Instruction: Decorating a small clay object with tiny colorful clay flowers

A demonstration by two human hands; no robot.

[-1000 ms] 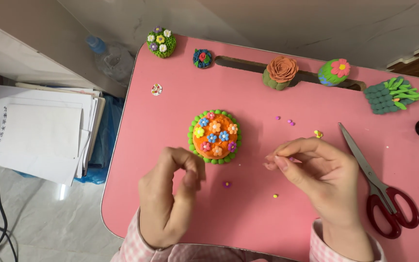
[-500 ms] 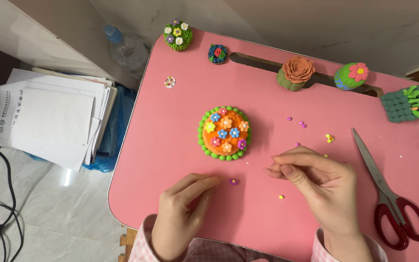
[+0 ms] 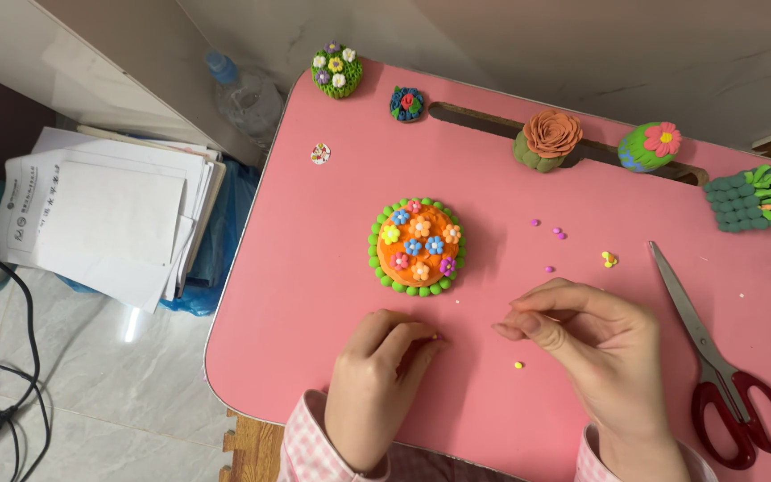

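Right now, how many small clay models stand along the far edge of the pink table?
5: a green mound with flowers far left, a blue flower, an orange rose, a green ball with pink flower, a green leafy piece far right.

The bench [image 3: 332, 268] is plain pink. At its middle, the clay cake [image 3: 416, 246] is orange, ringed with green beads and dotted with yellow, blue, pink and peach flowers. Along the upper edge sit a green mound [image 3: 336, 70] with white, yellow and purple blooms, a dark blue piece [image 3: 407, 103] with a red centre, a peach rose [image 3: 548, 139] on olive green, and a green dome [image 3: 650, 146] with a pink flower. Scissors [image 3: 725, 366], lower right, have red handles. The sleeves [image 3: 310, 446] are pink-and-white check.
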